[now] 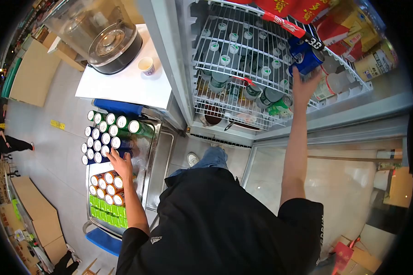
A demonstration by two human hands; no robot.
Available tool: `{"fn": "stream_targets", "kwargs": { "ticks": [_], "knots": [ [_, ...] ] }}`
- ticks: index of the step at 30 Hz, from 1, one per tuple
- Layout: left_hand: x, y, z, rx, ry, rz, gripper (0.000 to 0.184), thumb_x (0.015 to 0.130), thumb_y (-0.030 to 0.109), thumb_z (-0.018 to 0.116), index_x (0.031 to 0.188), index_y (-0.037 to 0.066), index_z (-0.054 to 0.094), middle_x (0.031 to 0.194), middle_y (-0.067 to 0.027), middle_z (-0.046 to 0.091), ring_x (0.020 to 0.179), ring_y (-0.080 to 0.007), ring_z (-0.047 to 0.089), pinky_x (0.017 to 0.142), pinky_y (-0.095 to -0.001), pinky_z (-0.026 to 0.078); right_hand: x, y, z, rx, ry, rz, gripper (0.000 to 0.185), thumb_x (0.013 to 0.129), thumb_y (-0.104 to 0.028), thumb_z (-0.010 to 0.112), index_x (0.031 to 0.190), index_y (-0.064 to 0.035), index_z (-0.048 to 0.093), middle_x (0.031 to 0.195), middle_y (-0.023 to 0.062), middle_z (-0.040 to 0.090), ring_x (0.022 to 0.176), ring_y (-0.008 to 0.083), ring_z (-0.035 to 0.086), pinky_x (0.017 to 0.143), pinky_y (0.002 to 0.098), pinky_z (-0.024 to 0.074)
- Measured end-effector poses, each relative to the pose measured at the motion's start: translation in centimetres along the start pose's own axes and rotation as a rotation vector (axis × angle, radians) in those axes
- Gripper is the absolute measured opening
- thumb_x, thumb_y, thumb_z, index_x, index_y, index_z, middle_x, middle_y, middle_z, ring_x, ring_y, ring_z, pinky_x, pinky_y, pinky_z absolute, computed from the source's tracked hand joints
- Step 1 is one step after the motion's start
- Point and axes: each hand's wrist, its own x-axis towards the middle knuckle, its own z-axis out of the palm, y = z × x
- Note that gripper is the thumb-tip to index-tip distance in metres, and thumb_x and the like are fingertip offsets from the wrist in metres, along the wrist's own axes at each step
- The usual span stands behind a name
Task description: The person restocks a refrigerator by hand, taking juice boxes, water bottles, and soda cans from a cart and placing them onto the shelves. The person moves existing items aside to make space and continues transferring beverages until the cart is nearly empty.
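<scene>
An open fridge with white wire shelves (243, 43) stands in front of me. My right hand (304, 87) reaches to its right side, its fingers around the near end of a blue can (307, 62). More blue cans lie behind that one on the shelf. To the left, a metal cart (153, 153) bears rows of upright cans: green (121, 122), dark blue (119, 143) and orange (110, 185), with bright green packs (108, 211) below them. My left hand (120, 164) is at the blue cans' near edge, fingers bent over a can; its grip is partly hidden.
A white counter (124, 87) with a clear dispenser (110, 43) and a paper cup (146, 65) adjoins the fridge on the left. The open glass door (326, 183) is to my right. Two people are partly visible at the far left.
</scene>
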Motion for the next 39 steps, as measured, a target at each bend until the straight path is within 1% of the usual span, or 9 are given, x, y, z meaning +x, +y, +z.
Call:
{"fn": "stream_targets", "kwargs": {
  "ticks": [2, 6, 9, 12, 15, 18, 27, 35, 39],
  "knots": [
    [-0.1, -0.2, 0.4, -0.009, 0.038, 0.018, 0.072, 0.081, 0.016, 0.071, 0.142, 0.001, 0.037, 0.145, -0.0381, 0.024, 0.130, -0.0522, 0.036, 0.104, -0.0493, 0.037, -2.5, -1.4, -1.4, -0.012, 0.016, 0.072, 0.067, 0.077, -0.029, 0.078, 0.128, 0.0016, 0.047, 0.111, 0.0197, 0.060, 0.100, 0.0377, 0.059, 0.089, 0.0428, 0.0467],
    [-0.3, 0.8, -0.5, -0.042, 0.074, -0.014, 0.065, 0.079, 0.010, 0.073, 0.136, 0.003, 0.043, 0.145, -0.0376, 0.025, 0.130, -0.0518, 0.035, 0.104, -0.0471, 0.038, -2.4, -3.1, -2.0, -0.113, -0.401, 0.085, 0.048, 0.080, -0.031, 0.075, 0.118, -0.0049, 0.060, 0.102, 0.0184, 0.060, 0.098, 0.0325, 0.060, 0.086, 0.0422, 0.0479],
    [-0.3, 0.5, -0.8, -0.063, 0.082, -0.029, 0.062, 0.077, 0.010, 0.075, 0.132, 0.005, 0.047, 0.145, -0.0352, 0.027, 0.130, -0.0499, 0.037, 0.103, -0.0464, 0.039, -0.6, -2.0, -1.2, -0.200, -0.508, 0.112, 0.050, 0.080, -0.036, 0.074, 0.117, -0.0051, 0.061, 0.101, 0.0196, 0.061, 0.097, 0.0345, 0.061, 0.084, 0.0431, 0.0481],
    [-0.3, 0.0, -1.0, -0.086, 0.089, -0.053, 0.059, 0.076, 0.013, 0.077, 0.129, 0.008, 0.052, 0.145, -0.0318, 0.030, 0.129, -0.0472, 0.040, 0.101, -0.0458, 0.040, 0.2, 0.5, 0.3, -0.304, -0.484, -0.111, 0.051, 0.080, -0.041, 0.073, 0.115, -0.0060, 0.062, 0.103, 0.0210, 0.062, 0.095, 0.0369, 0.061, 0.083, 0.0439, 0.0481],
    [-0.3, -0.4, -1.6, -0.111, 0.135, -0.066, 0.056, 0.075, 0.020, 0.078, 0.126, 0.008, 0.057, 0.142, -0.0256, 0.038, 0.125, -0.0424, 0.045, 0.100, -0.0453, 0.041, 1.3, 0.9, 0.8, -0.227, -0.605, 0.042, 0.051, 0.080, -0.044, 0.072, 0.114, -0.0067, 0.063, 0.102, 0.0227, 0.062, 0.094, 0.0392, 0.061, 0.084, 0.0452, 0.0479],
    [-0.4, 0.6, -4.1, -0.215, 0.190, -0.044, 0.053, 0.076, 0.018, 0.078, 0.124, 0.003, 0.058, 0.130, -0.0210, 0.052, 0.119, -0.0372, 0.051, 0.101, -0.0433, 0.039, 1.4, 2.9, 1.9, -0.294, -0.576, -0.119, 0.050, 0.080, -0.045, 0.070, 0.111, -0.0065, 0.064, 0.100, 0.0239, 0.062, 0.094, 0.0406, 0.060, 0.082, 0.0460, 0.0482],
    [1.3, 15.6, -13.1, -0.496, 0.145, 0.081, 0.061, 0.069, 0.008, 0.081, 0.126, 0.003, 0.059, 0.123, -0.0136, 0.058, 0.113, -0.0274, 0.055, 0.100, -0.0386, 0.040, 1.0, 4.1, 3.1, -0.287, -0.483, -0.172, 0.044, 0.081, -0.044, 0.069, 0.103, -0.0065, 0.067, 0.091, 0.0218, 0.061, 0.087, 0.0394, 0.061, 0.076, 0.0467, 0.0494],
    [3.6, 35.6, -14.9, -0.942, -0.051, 0.878, 0.075, 0.062, -0.001, 0.083, 0.130, -0.003, 0.052, 0.131, -0.0184, 0.055, 0.123, -0.0283, 0.051, 0.107, -0.0395, 0.036, 1.0, 0.8, 1.3, -0.297, -0.445, -0.001, 0.032, 0.085, -0.037, 0.066, 0.100, -0.0092, 0.065, 0.093, 0.0150, 0.067, 0.084, 0.0363, 0.065, 0.072, 0.0459, 0.0514],
    [3.8, 47.6, -13.0, -1.027, -0.086, 1.143, 0.063, 0.061, 0.008, 0.086, 0.117, 0.000, 0.060, 0.122, -0.0190, 0.061, 0.107, -0.0318, 0.061, 0.093, -0.0370, 0.046, 0.4, -1.9, -3.4, -0.173, -0.306, 0.121, 0.016, 0.084, -0.017, 0.066, 0.098, -0.0087, 0.063, 0.087, 0.0123, 0.069, 0.082, 0.0337, 0.067, 0.066, 0.0414, 0.0514]
  ]
}}
